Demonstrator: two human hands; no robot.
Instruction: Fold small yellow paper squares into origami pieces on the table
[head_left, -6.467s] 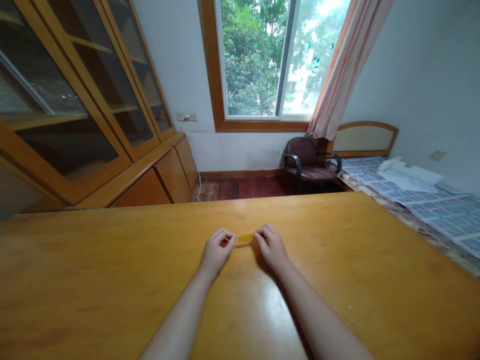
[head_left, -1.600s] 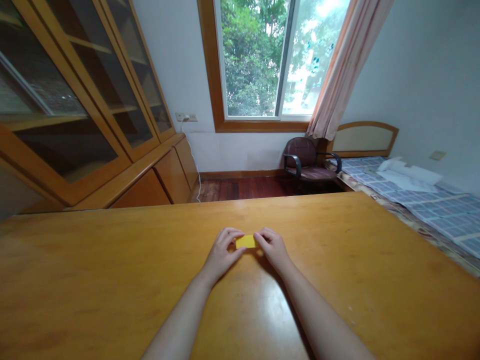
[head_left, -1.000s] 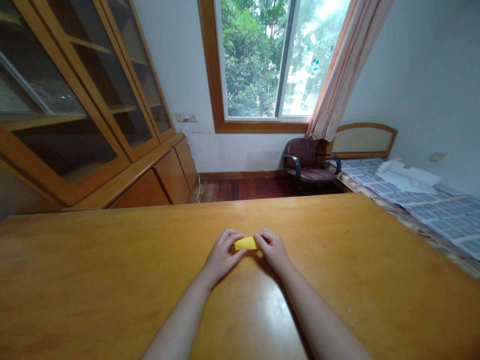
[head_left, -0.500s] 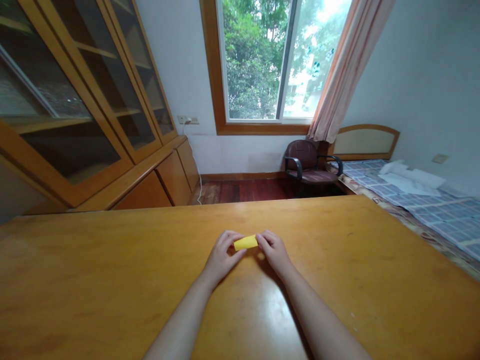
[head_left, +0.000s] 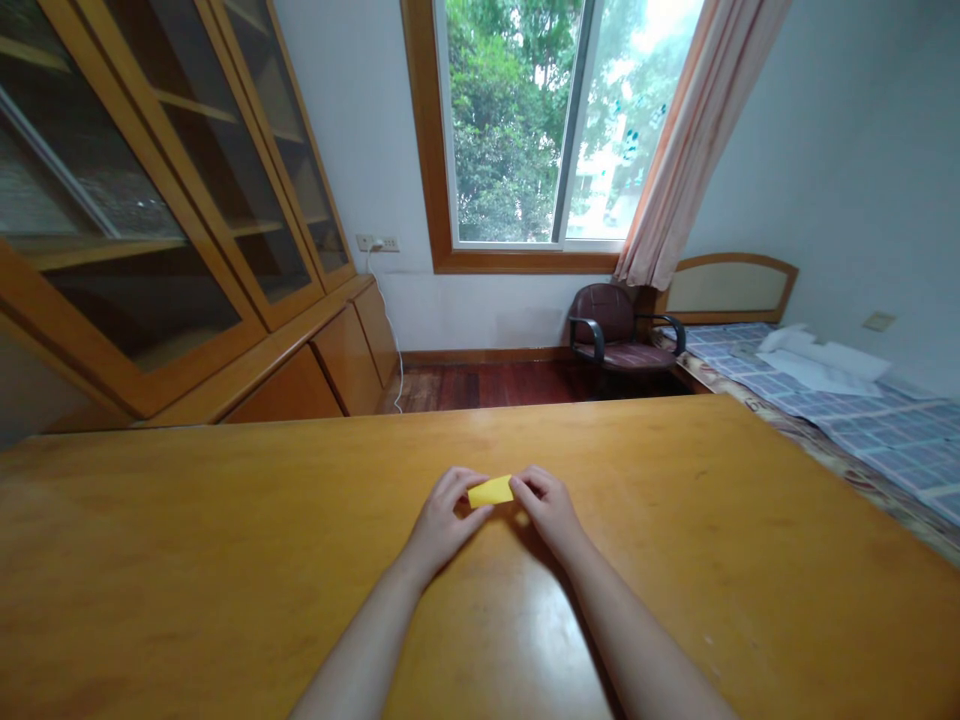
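A small yellow piece of folded paper (head_left: 491, 491) is held between my two hands, just over the wooden table (head_left: 225, 560). My left hand (head_left: 446, 520) curls round its left end, with the thumb along the lower edge and the fingers behind it. The right end is pinched between thumb and fingers of my right hand (head_left: 546, 503). Fingertips behind the paper are partly hidden.
Beyond the table's far edge stands a maroon armchair (head_left: 611, 330) below a window (head_left: 540, 130). A glass-fronted cabinet (head_left: 172, 200) rises at the left. On the right is a bed (head_left: 862, 400) with white sheets of paper (head_left: 821, 360) on it.
Both hands keep their grip on the yellow paper, and its upper edge now looks straighter. The whole view has shifted very slightly.
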